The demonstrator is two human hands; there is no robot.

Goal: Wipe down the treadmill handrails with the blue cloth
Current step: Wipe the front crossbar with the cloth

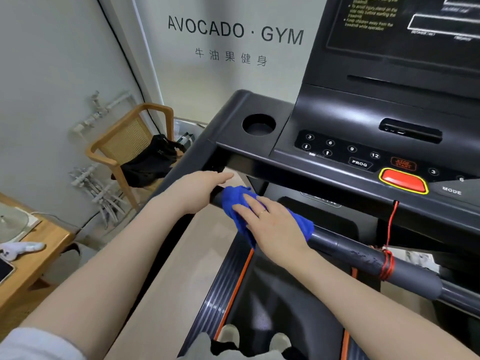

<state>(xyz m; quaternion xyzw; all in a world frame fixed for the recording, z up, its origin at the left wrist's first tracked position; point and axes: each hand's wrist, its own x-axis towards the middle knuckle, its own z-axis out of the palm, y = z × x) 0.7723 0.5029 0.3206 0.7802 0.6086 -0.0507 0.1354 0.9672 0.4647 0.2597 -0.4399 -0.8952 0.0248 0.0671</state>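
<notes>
Blue terry cloth point(235, 206) lies draped over the dark grey tubular treadmill handrail point(405, 268), near its left end below the console. The right hand point(270, 224) presses flat on the cloth, fingers straight and slightly spread, a thin ring on one finger. The left hand point(200, 189) rests on the handrail's left corner just beside the cloth, fingers extended forward; whether the thumb wraps beneath cannot be determined. A red cord point(387, 266) is wound round the handrail further right. The black console panel point(363, 152) reads "PROG", "MODE", "STOP START" and numerals 3, 6, 9, 12. Wall lettering point(235, 29) reads "AVOCADO · GYM".
</notes>
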